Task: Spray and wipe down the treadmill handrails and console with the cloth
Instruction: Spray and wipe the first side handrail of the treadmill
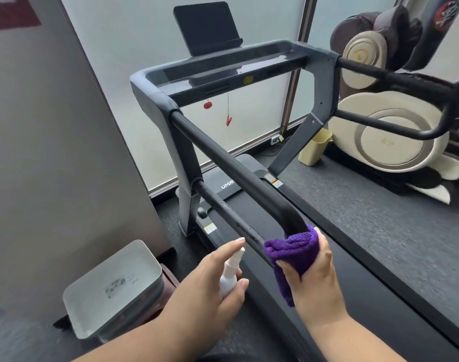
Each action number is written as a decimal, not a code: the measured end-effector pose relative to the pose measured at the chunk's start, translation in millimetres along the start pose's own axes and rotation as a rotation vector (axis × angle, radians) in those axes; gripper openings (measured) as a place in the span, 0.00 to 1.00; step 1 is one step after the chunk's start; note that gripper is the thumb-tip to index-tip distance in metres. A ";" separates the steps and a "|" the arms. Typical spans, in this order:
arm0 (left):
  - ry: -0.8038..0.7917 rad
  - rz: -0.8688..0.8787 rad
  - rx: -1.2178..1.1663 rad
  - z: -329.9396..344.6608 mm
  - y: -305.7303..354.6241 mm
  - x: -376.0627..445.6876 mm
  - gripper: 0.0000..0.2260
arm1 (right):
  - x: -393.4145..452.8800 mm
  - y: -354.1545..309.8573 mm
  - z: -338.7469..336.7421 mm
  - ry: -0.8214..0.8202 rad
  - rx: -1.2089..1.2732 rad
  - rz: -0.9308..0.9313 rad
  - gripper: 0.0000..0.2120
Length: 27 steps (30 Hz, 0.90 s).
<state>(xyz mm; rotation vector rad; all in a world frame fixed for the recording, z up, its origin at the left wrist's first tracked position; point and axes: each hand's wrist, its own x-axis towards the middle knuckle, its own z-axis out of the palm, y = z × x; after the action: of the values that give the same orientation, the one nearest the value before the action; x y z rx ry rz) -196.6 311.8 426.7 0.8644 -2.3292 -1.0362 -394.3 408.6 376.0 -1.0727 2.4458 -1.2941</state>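
The treadmill's left handrail is a black bar running from the console frame toward me and bending down at its near end. My right hand grips a folded purple cloth wrapped around that bent end. My left hand holds a small white spray bottle, index finger on its top, nozzle pointing at the lower black bar. The grey console with a dark screen stands at the far end. The right handrail runs off to the right.
A grey wall panel stands close on the left, with a grey lidded bin at its foot. A massage chair and a small yellow bin stand right of the treadmill. A red safety clip hangs under the console.
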 end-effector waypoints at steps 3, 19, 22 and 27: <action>-0.007 0.000 0.007 -1.2 2.6 -2.3 0.26 | -10.4 7.9 3.6 -0.028 0.033 0.101 0.42; -0.083 -0.015 -0.003 -10.2 -21.6 15.8 0.27 | -47.7 10.4 33.4 -0.059 0.373 0.665 0.11; -0.106 0.008 0.001 -16.4 -28.9 29.1 0.20 | -46.6 -7.1 37.2 -0.148 0.315 0.679 0.16; -0.268 0.029 -0.105 -26.5 -40.4 61.3 0.19 | -35.3 -45.2 51.8 -0.323 0.476 0.444 0.15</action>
<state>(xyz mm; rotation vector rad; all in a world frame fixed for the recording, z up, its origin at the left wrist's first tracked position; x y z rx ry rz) -209.1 235.0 420.5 0.6849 -2.4685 -1.3189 -321.8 382.0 373.6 -0.5256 1.8580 -1.3262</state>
